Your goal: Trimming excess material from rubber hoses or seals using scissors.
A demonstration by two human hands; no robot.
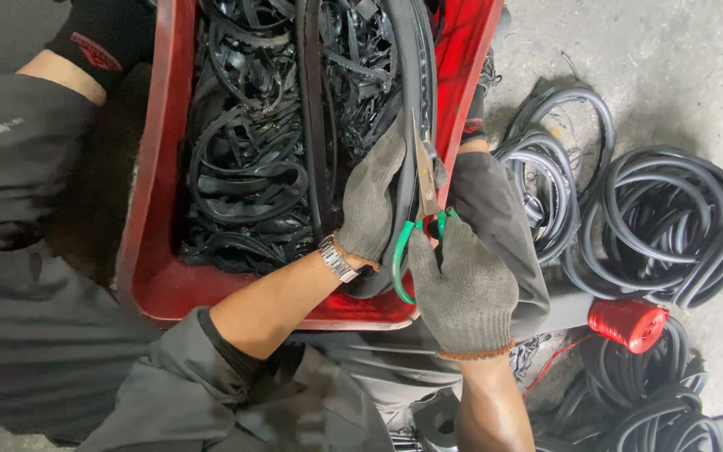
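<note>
Knit-gloved left hand (pixel 371 201) grasping black rubber strip (pixel 403 125), right hand (pixel 462 289) clenched on green-handled scissors (pixel 423 213), red crate (pixel 156 167)

One red crate (pixel 156 192), one pair of green-handled scissors (pixel 418 219), one red spool (pixel 628 322), two gloved hands, one wristwatch (pixel 337 259).

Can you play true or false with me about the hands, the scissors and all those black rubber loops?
1. The right hand holds scissors with green handles. True.
2. Both hands are bare. False: both wear grey knit gloves, and the left hand has a wristwatch at its wrist.
3. The crate full of black rubber strips is blue. False: it is red.
4. Coils of black tubing lie on the concrete floor beside the crate. True.
5. The red spool sits inside the crate. False: it lies outside, by the coils.
</note>
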